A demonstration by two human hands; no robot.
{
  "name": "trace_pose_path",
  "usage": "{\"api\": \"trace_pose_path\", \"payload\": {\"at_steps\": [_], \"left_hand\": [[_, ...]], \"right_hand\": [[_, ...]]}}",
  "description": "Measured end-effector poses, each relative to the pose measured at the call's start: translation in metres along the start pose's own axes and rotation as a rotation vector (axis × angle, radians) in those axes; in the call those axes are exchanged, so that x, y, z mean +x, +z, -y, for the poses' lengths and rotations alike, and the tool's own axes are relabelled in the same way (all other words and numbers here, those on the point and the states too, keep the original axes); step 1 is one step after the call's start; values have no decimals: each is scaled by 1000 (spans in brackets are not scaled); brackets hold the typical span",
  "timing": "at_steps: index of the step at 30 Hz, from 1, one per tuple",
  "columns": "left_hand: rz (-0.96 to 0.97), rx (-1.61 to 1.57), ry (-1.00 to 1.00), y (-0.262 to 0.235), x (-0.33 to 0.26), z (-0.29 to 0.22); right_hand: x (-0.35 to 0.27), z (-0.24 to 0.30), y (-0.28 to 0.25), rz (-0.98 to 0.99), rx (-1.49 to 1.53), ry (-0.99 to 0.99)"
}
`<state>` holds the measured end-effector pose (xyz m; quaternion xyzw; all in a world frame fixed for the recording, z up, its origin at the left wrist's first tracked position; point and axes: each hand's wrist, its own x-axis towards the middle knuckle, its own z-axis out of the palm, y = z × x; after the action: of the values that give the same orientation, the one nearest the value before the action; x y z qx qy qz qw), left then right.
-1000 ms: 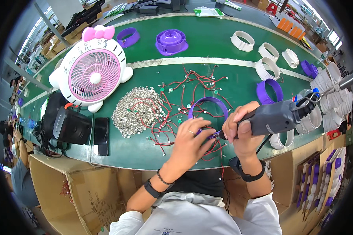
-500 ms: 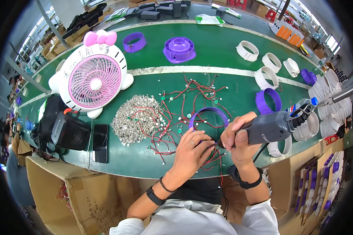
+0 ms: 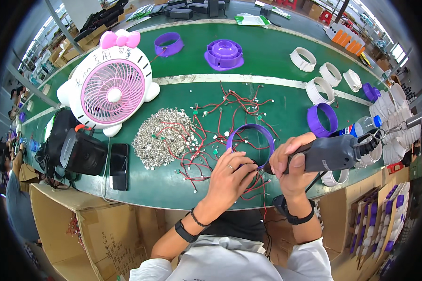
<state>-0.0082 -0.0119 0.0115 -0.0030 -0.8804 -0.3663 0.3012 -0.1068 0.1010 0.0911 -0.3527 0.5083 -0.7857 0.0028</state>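
My left hand (image 3: 231, 175) pinches the near rim of a purple plastic ring (image 3: 251, 138) that lies on the green bench. My right hand (image 3: 290, 161) is wrapped around a grey electric screwdriver (image 3: 335, 152), held level with its tip pointing at the ring's near edge beside my left fingers. Red wires with small parts (image 3: 215, 126) lie tangled around and under the ring. A heap of small silver screws (image 3: 162, 136) sits just left of the wires.
A pink and white cat-shaped fan (image 3: 110, 91) stands at the left, with a black bag (image 3: 75, 145) and a dark phone (image 3: 119, 166) near it. Purple rings (image 3: 322, 119) and white rings (image 3: 320, 90) lie to the right, a purple housing (image 3: 224, 54) at the back. A cardboard box (image 3: 98, 225) stands below the bench edge.
The view has shifted slightly. My right hand has brought the screwdriver lower and closer to the ring's near edge, and my left hand has stayed on the ring.
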Motion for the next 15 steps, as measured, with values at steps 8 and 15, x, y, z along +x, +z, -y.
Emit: {"api": "trace_pose_path", "payload": {"at_steps": [8, 15], "left_hand": [[-6, -9, 10, 1, 1, 2], [3, -8, 1, -1, 0, 0]], "right_hand": [[-2, 0, -2, -11, 147, 59], [-9, -4, -13, 216, 73, 210]]}}
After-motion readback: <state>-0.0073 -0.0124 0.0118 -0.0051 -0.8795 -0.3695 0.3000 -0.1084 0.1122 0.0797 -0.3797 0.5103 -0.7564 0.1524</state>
